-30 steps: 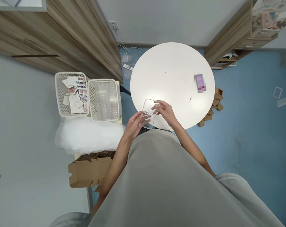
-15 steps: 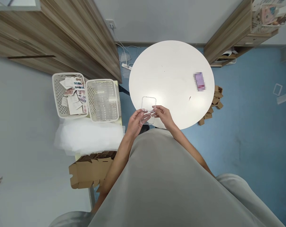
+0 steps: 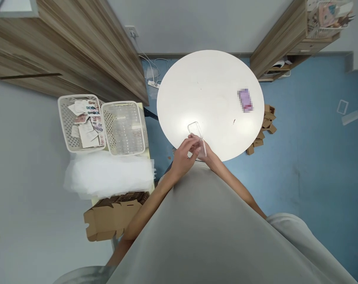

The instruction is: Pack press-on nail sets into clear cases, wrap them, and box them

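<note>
A clear plastic hinged box (image 3: 195, 128), its two halves folded open, is held at the near edge of the round white table. My right hand (image 3: 208, 152) grips it from the right side, its fingers partly hidden behind the clear plastic and my other hand. My left hand (image 3: 185, 154) comes over from the left with bent fingers and thumb at the box's lower half, near the fold. Its fingertips overlap the box and my right hand, so the exact contact is hard to see.
A purple item (image 3: 245, 100), blurred out, lies on the white table (image 3: 214, 75). To the left stand a basket of printed cards (image 3: 62, 126) and a basket of clear boxes (image 3: 108, 134). Nearby are white bags (image 3: 110, 173) and flattened cartons (image 3: 108, 219). Small cardboard boxes (image 3: 267, 118) lie beyond the table.
The box has moved right and tilted. My left hand has come across from its left side over its lower half; my right hand has shifted lower along its right side.
</note>
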`<state>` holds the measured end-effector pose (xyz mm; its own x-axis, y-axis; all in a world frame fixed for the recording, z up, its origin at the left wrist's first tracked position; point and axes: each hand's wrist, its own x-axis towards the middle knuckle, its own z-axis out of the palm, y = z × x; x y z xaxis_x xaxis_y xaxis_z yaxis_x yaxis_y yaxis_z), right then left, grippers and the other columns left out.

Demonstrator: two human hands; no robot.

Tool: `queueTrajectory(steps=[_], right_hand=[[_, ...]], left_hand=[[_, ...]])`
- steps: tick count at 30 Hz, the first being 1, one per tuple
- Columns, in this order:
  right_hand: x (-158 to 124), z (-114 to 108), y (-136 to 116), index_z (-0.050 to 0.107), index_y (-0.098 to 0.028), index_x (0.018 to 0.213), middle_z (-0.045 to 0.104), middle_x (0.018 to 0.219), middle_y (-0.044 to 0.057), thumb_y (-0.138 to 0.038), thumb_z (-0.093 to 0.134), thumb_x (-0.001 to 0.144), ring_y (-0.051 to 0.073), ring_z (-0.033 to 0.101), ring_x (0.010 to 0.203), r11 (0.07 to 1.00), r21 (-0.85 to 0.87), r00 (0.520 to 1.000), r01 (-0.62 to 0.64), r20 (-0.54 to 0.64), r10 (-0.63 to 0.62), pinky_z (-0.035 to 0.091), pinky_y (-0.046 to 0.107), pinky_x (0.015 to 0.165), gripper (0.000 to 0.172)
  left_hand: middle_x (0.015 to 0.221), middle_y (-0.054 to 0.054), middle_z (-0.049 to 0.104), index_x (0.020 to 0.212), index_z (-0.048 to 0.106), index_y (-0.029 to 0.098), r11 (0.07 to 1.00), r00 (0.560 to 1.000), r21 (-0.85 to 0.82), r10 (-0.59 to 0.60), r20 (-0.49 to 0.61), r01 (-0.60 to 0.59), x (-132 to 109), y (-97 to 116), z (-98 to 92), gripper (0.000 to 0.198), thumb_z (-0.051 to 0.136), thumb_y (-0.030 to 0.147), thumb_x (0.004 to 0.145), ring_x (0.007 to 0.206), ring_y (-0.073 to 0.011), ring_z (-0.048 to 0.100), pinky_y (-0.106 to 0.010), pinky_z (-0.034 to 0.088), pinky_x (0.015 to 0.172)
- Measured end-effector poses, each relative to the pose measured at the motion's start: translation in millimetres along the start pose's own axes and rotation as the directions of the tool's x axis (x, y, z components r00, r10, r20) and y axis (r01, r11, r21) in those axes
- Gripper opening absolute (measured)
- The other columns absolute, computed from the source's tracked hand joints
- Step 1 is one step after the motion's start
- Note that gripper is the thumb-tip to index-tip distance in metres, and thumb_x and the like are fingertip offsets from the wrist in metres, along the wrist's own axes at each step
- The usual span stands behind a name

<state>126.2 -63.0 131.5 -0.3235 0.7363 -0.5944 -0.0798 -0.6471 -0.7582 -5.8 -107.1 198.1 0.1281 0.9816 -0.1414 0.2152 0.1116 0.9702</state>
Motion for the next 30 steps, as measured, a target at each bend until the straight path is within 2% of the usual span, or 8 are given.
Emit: queueTrajectory(steps=[2,6,10,15,20,23,27,30], right_hand=[[-4.2,0.3,-2.0,0.074,-0.029,0.107,0.066,0.089,0.004,-0.081,0.065,0.097,0.025,0.068,0.093,0.998,0.055,1.000,-0.011,-0.004,0.011,0.061,0.041,0.083,0.054],[-8.4,2.2,-5.9,0.061,-0.028,0.081,0.050,0.072,-0.001,-0.073,0.082,0.088,0.020,0.055,0.073,0.963,0.261,0.993,-0.059,-0.083,0.083,0.053,0.035,0.065,0.050],[-7.3,6.0,-6.3,0.051,-0.026,0.070,0.046,0.068,-0.003,-0.065,0.087,0.085,0.014,0.043,0.063,0.952,0.304,0.983,-0.030,-0.162,0.083,0.042,0.030,0.057,0.055],[-9.1,6.3,-8.2,0.067,-0.023,0.083,0.061,0.077,-0.001,-0.072,0.078,0.090,0.014,0.054,0.066,0.987,0.156,0.956,0.028,-0.292,0.019,0.046,0.029,0.062,0.050],[-12.8,1.7,-12.8,0.073,-0.023,0.097,0.072,0.089,0.002,-0.074,0.072,0.094,0.015,0.066,0.074,0.996,0.009,0.946,0.094,-0.313,-0.086,0.054,0.030,0.071,0.050],[-18.3,3.0,-15.7,0.073,-0.025,0.106,0.077,0.098,0.004,-0.071,0.070,0.096,0.017,0.072,0.080,0.983,-0.132,0.945,0.130,-0.283,-0.163,0.059,0.033,0.075,0.048],[-29.8,14.3,-19.5,0.071,-0.026,0.127,0.079,0.112,0.005,-0.062,0.069,0.102,0.019,0.073,0.087,0.888,-0.414,0.929,0.202,-0.207,-0.308,0.062,0.035,0.080,0.044],[-38.2,28.2,-21.4,0.070,-0.027,0.136,0.077,0.117,0.006,-0.052,0.065,0.108,0.020,0.073,0.089,0.725,-0.641,0.913,0.252,-0.091,-0.398,0.061,0.034,0.081,0.038]], left_hand=[[0.141,-0.013,0.072,0.139,0.075,0.026,0.997,0.999,0.060,0.051,0.017,-0.052,-0.2,-3.8,3.0,0.038,0.063,0.047,0.109,0.133,-0.0308,0.069,-0.047,0.058,0.115],[0.144,-0.012,0.070,0.144,0.070,0.028,0.991,0.994,0.089,0.104,-0.028,-0.101,0.0,-13.0,4.6,0.037,0.065,0.042,0.110,0.126,-0.0258,0.073,-0.045,0.062,0.111],[0.140,-0.011,0.070,0.142,0.070,0.028,1.000,0.993,0.028,0.007,-0.120,-0.003,1.9,-16.4,6.4,0.043,0.076,0.045,0.103,0.113,-0.0226,0.078,-0.041,0.067,0.101],[0.136,-0.012,0.075,0.137,0.071,0.025,0.958,0.949,-0.161,-0.265,-0.174,0.238,4.8,-24.5,5.6,0.053,0.087,0.048,0.092,0.103,-0.0227,0.080,-0.037,0.069,0.088],[0.123,-0.012,0.079,0.129,0.074,0.020,0.875,0.899,-0.378,-0.393,-0.193,0.301,6.5,-46.9,-5.8,0.052,0.085,0.056,0.092,0.100,-0.0235,0.080,-0.040,0.068,0.092],[0.121,-0.013,0.080,0.126,0.075,0.019,0.783,0.857,-0.518,-0.488,-0.169,0.344,8.6,-60.8,-12.8,0.052,0.086,0.055,0.090,0.102,-0.0239,0.080,-0.044,0.066,0.099],[0.116,-0.011,0.080,0.121,0.076,0.020,0.665,0.819,-0.638,-0.566,-0.090,0.389,13.7,-68.7,-16.8,0.042,0.088,0.044,0.089,0.106,-0.0231,0.079,-0.044,0.063,0.105],[0.111,-0.009,0.081,0.117,0.078,0.020,0.625,0.823,-0.671,-0.566,-0.037,0.400,16.2,-67.3,-15.6,0.035,0.086,0.040,0.090,0.109,-0.0236,0.077,-0.039,0.062,0.102]])
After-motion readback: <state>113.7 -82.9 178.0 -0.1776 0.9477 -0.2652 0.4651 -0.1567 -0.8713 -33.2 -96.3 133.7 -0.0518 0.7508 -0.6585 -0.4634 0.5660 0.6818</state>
